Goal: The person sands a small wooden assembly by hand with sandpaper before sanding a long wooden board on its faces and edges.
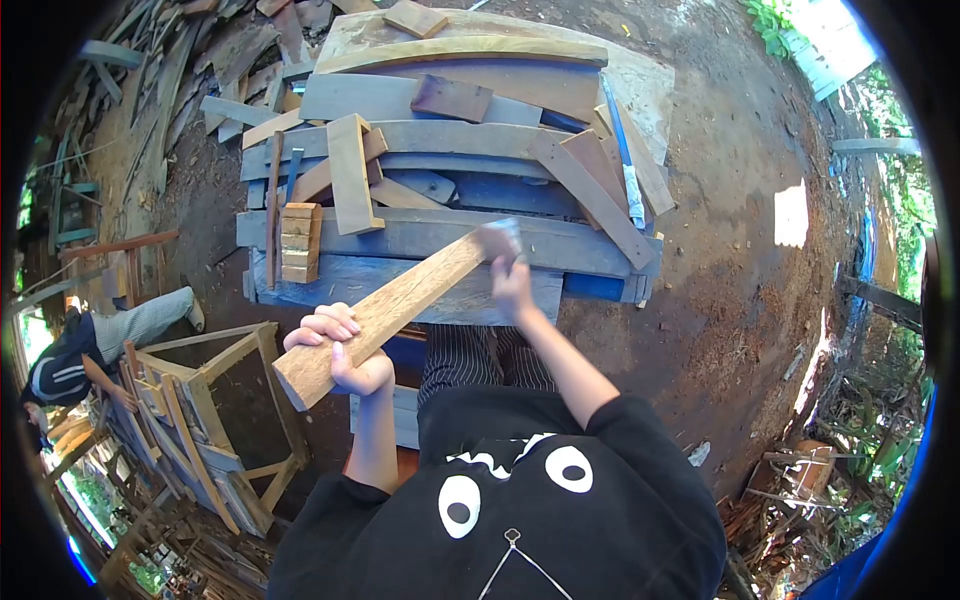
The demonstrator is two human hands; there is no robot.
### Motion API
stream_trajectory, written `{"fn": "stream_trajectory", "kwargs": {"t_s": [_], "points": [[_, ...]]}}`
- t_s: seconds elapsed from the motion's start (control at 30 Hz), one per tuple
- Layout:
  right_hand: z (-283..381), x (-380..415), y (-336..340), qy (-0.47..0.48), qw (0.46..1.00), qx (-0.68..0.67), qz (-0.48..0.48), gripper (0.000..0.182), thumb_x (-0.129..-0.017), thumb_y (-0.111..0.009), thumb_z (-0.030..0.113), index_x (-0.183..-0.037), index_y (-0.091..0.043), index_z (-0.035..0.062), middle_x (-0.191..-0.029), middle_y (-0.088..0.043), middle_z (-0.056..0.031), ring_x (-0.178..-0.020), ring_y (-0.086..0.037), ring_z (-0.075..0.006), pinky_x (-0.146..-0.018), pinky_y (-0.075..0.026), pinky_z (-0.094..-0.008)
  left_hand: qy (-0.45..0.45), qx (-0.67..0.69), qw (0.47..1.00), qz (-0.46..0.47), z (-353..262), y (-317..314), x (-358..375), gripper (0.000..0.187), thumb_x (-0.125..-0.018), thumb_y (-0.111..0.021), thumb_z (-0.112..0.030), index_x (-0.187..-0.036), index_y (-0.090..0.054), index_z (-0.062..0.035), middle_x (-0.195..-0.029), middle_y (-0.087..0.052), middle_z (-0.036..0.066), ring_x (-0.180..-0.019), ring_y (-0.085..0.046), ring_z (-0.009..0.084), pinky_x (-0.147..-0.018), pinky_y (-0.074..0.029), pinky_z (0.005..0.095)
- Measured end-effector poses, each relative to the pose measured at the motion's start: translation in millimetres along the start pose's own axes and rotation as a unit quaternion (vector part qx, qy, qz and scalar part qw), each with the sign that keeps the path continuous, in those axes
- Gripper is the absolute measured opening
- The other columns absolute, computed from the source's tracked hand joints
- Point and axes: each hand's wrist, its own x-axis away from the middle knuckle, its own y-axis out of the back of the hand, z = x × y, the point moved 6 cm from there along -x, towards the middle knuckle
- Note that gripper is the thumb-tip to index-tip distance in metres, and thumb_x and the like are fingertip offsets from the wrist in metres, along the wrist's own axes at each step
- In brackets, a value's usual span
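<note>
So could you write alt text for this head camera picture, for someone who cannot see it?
A person's left hand grips the near end of a long light-brown wooden plank, while the right hand presses a small grey sanding pad on its far end. Beyond lies a stack of weathered grey and blue boards on bare earth; another person crouches at left.

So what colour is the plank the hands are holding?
Light tan bare wood plank, clearest in the head view.

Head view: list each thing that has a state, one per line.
Long bare wooden plank: lifted, tilted, held at both ends.
Left hand: gripping the plank's near end.
Right hand: pressing a grey sanding pad on the far end.
Stacked grey-blue wooden boards: lying piled.
Wooden frame: unfinished, open.
</note>
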Motion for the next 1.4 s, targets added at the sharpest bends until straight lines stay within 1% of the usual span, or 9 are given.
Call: {"fn": "stream_trajectory", "kwargs": {"t_s": [0.1, 0.27, 0.47, 0.57, 0.8, 0.9, 1.1, 1.3, 1.4], "points": [[-23, -15, -1, 0.042, 0.983, 0.180, -0.012, 0.029, -0.087, -0.043, 0.012, -0.110, -0.049, -0.0053, -0.080, -0.062, -0.0178, -0.074, -0.062, -0.0317, -0.065, -0.047, -0.0379, -0.009, -0.022, 1.000, 0.006, -4, -8, 2, 0.024, -0.060, -0.041, -0.011, -0.083, -0.033, -0.0067, -0.062, -0.036, 0.005, -0.053, -0.037, 0.0137, -0.054, -0.033, 0.0262], [70, 58, -37, 0.207, 0.966, -0.091, 0.127, 0.042, -0.087, -0.042, 0.014, -0.122, -0.038, -0.0101, -0.126, -0.042, -0.0200, -0.124, -0.033, -0.0280, -0.105, -0.017, -0.0361, -0.004, -0.005, 1.000, 0.003, -1, -3, 3, 0.024, -0.060, -0.041, -0.010, -0.083, -0.032, -0.0075, -0.062, -0.036, 0.005, -0.053, -0.038, 0.0136, -0.054, -0.034, 0.0261], [-18, -19, -4, -0.052, 0.987, 0.129, 0.074, 0.031, -0.087, -0.044, 0.014, -0.111, -0.046, -0.0053, -0.102, -0.057, -0.0210, -0.097, -0.056, -0.0301, -0.084, -0.043, -0.0333, -0.017, -0.019, 0.999, 0.026, -3, -4, 4, 0.024, -0.061, -0.040, -0.011, -0.083, -0.031, -0.0084, -0.062, -0.035, 0.004, -0.054, -0.037, 0.0133, -0.055, -0.033, 0.0261], [78, 47, -25, 0.274, 0.961, 0.022, 0.033, 0.042, -0.085, -0.041, 0.007, -0.125, -0.038, -0.0050, -0.110, -0.055, -0.0215, -0.106, -0.052, -0.0285, -0.092, -0.037, -0.0337, -0.007, -0.018, 1.000, 0.013, -3, -8, 5, 0.024, -0.061, -0.040, -0.011, -0.084, -0.031, -0.0085, -0.062, -0.035, 0.004, -0.054, -0.037, 0.0135, -0.055, -0.033, 0.0264], [-31, -17, 7, -0.020, 0.988, 0.150, -0.025, 0.035, -0.089, -0.042, 0.016, -0.114, -0.043, -0.0092, -0.098, -0.058, -0.0260, -0.090, -0.058, -0.0366, -0.075, -0.045, -0.0378, -0.014, -0.026, 0.999, 0.017, -6, -7, 8, 0.024, -0.061, -0.040, -0.010, -0.083, -0.031, -0.0070, -0.062, -0.037, 0.005, -0.054, -0.038, 0.0140, -0.054, -0.033, 0.0264], [49, 41, -16, 0.248, 0.968, 0.004, -0.033, 0.036, -0.085, -0.041, 0.005, -0.119, -0.039, -0.0084, -0.106, -0.056, -0.0204, -0.103, -0.054, -0.0276, -0.088, -0.040, -0.0359, -0.024, -0.031, 0.999, 0.021, -4, -15, 5, 0.025, -0.061, -0.041, -0.010, -0.083, -0.031, -0.0066, -0.062, -0.037, 0.006, -0.054, -0.038, 0.0141, -0.054, -0.033, 0.0259], [-29, -27, 14, 0.014, 0.994, 0.103, 0.019, 0.030, -0.086, -0.043, 0.010, -0.111, -0.048, -0.0074, -0.094, -0.060, -0.0198, -0.089, -0.059, -0.0278, -0.081, -0.044, -0.0348, -0.012, -0.011, 0.999, 0.031, -2, -15, 6, 0.026, -0.060, -0.041, -0.010, -0.083, -0.030, -0.0070, -0.064, -0.036, 0.005, -0.055, -0.036, 0.0133, -0.054, -0.033, 0.0257], [75, 39, -18, 0.310, 0.950, 0.023, 0.039, 0.034, -0.087, -0.044, 0.013, -0.114, -0.046, -0.0076, -0.093, -0.060, -0.0214, -0.092, -0.058, -0.0277, -0.081, -0.043, -0.0368, -0.008, -0.007, 0.999, 0.042, -5, -26, 8, 0.027, -0.059, -0.042, -0.009, -0.083, -0.030, -0.0074, -0.063, -0.037, 0.006, -0.056, -0.037, 0.0134, -0.055, -0.033, 0.0252], [13, -12, -3, 0.125, 0.988, 0.011, 0.093, 0.026, -0.090, -0.041, 0.018, -0.095, -0.055, -0.0042, -0.077, -0.060, -0.0105, -0.072, -0.055, -0.0176, -0.063, -0.042, -0.0351, -0.008, -0.002, 0.998, 0.057, -5, -21, 8, 0.027, -0.058, -0.041, -0.009, -0.083, -0.030, -0.0072, -0.064, -0.037, 0.006, -0.056, -0.037, 0.0136, -0.055, -0.033, 0.0254]]}}
